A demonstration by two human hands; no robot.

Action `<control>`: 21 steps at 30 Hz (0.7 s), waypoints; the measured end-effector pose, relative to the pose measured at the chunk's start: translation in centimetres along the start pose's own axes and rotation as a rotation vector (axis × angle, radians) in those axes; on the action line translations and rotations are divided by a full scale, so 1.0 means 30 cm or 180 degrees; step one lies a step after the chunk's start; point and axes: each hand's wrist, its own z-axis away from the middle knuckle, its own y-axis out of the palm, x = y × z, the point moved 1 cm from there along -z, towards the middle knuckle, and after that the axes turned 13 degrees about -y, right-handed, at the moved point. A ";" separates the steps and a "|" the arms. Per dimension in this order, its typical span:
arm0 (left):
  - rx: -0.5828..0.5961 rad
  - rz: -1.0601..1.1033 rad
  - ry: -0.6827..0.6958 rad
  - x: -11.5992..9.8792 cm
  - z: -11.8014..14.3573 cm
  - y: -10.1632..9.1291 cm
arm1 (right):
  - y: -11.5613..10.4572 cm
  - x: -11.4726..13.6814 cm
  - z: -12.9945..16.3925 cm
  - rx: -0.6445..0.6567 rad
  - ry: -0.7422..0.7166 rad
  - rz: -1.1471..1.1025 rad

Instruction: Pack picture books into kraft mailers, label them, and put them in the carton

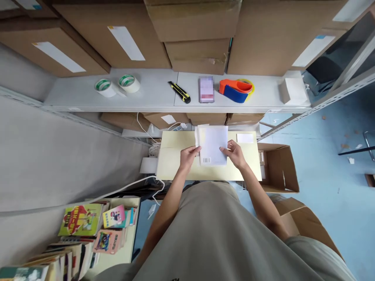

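You are mid-handling with a white envelope (213,145), held just over the pale desk (175,168). Your left hand (190,155) pinches its left edge, where a narrow flap or liner stands loose; your right hand (234,153) grips the right edge, fingers curled over it. A barcode label sits at its lower left corner. By the look of it, you are at the opening or sealing stage, and the next move calls for a steady hold on one side while the other works that loose strip; I cannot tell whether anything is inside.

A small white slip (245,137) lies on the desk near your right hand. The open carton (278,168) just beside the desk shows little of its contents. On the shelf (152,97) above lie two tape rolls (116,84), a knife (179,92) and a tape dispenser (236,90), under closed boxes (193,35).
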 end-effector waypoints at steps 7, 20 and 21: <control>-0.0752 -0.0032 0.0677 -0.111 0.071 0.180 | -0.094 0.084 -0.056 -0.0075 -0.0124 -0.0155; -0.1003 -0.0016 0.0782 -0.106 0.091 0.288 | -0.177 0.027 -0.081 -0.0472 -0.0327 0.0338; -0.1061 -0.0164 0.0844 -0.108 0.094 0.295 | -0.159 0.031 -0.070 -0.0636 -0.0421 0.0477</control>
